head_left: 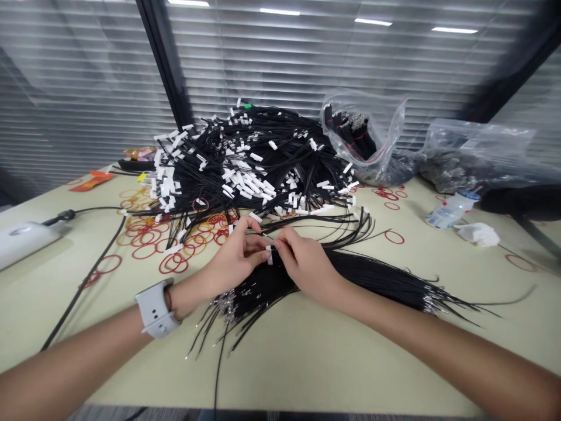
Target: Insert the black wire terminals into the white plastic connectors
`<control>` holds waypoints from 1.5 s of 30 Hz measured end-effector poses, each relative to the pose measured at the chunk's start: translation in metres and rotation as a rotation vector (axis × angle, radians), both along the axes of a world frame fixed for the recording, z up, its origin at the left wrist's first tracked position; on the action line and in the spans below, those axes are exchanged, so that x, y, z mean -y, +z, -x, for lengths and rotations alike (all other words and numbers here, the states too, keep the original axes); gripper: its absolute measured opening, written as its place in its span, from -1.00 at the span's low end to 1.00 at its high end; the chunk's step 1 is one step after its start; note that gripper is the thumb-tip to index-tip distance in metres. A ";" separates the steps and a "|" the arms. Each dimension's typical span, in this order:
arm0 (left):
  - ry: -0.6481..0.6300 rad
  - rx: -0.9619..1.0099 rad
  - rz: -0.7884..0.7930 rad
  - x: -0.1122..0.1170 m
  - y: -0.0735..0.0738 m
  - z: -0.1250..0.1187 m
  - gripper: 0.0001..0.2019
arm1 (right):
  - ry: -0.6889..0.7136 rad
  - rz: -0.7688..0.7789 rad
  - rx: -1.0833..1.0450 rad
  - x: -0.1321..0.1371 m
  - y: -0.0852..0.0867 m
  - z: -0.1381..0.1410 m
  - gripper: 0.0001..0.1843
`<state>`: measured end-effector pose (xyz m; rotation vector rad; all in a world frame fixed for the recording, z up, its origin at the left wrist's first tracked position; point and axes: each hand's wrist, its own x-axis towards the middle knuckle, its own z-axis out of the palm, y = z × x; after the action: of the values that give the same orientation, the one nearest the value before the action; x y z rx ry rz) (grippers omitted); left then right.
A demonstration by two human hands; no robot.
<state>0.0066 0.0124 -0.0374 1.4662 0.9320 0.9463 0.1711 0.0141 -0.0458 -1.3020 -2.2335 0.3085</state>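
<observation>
My left hand (236,257) and my right hand (304,263) meet at the table's middle, fingers pinched together on a small white tag (269,255) on a thin black wire. Under both hands lies a flat bundle of black wires (372,275) with metal ends, running left to right. Behind them rises a big heap of black wires with white tags (249,164). A grey watch sits on my left wrist.
Red rubber bands (149,240) lie scattered left and right of the heap. Clear bags of parts (363,140) stand at the back right, beside a small bottle (451,209) and crumpled tissue (478,234). A black cable (87,275) and a white device (24,240) lie at left.
</observation>
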 end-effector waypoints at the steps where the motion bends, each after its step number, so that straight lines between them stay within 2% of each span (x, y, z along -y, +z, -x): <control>1: 0.006 -0.008 -0.004 0.000 0.000 0.000 -0.68 | 0.005 0.006 -0.027 0.000 0.001 -0.001 -0.81; 4: 0.020 -0.042 -0.028 0.002 0.001 -0.001 -0.69 | 0.010 0.023 -0.089 0.000 0.003 -0.003 -0.81; 10: 0.044 -0.084 -0.038 0.004 0.001 -0.003 -0.69 | -0.031 0.029 -0.064 0.000 0.003 0.000 -0.82; 15: 0.054 -0.016 -0.110 0.006 0.002 -0.006 -0.71 | -0.068 -0.007 -0.085 0.002 0.001 0.006 -0.82; 21: 0.103 0.041 -0.149 0.011 0.005 -0.008 -0.73 | -0.026 -0.108 -0.215 0.005 -0.005 0.010 -0.82; 30: 0.115 0.086 -0.140 0.014 0.014 -0.014 -0.71 | 0.045 -0.181 -0.203 0.003 0.000 0.006 -0.79; 34: 0.175 0.015 -0.180 0.017 0.012 -0.011 -0.72 | 0.113 -0.202 -0.137 0.003 0.000 0.007 -0.77; 36: 0.166 -0.061 -0.201 0.015 0.011 -0.008 -0.74 | 0.135 -0.184 -0.126 0.003 0.000 0.006 -0.77; 41: 0.153 -0.487 -0.382 0.011 0.015 0.000 -0.82 | 0.133 -0.025 -0.184 0.001 0.006 0.002 -0.80; 45: 0.173 -0.596 -0.474 0.012 0.016 0.000 -0.83 | 0.113 0.122 -0.222 -0.001 0.018 -0.002 -0.82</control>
<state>0.0070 0.0003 -0.0212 2.1676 1.3399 0.9057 0.1735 0.0152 -0.0282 -1.1418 -2.1295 0.6096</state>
